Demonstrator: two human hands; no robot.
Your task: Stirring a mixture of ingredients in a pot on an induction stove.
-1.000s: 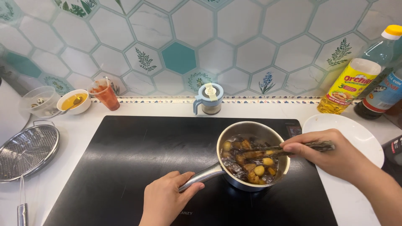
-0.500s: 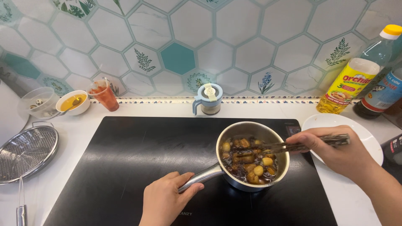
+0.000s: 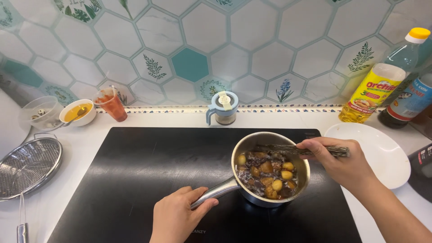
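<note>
left hand (image 3: 177, 216) gripping saucepan (image 3: 270, 168), right hand (image 3: 342, 162) holding chopsticks (image 3: 299, 150)

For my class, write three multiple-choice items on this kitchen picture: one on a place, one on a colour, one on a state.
1. Where does the saucepan stand?
A. on the black cooktop
B. on the white plate
C. in the wire strainer

2. What colour is the oil bottle's cap?
A. red
B. yellow
C. green

3. What is the left hand doing?
A. lying flat on the counter
B. lifting the plate
C. gripping the saucepan handle

Answers: A, the pan's base sits on the dark glass; B, the cap is plainly yellow; C, its fingers wrap the metal handle while the right hand holds chopsticks.
</note>
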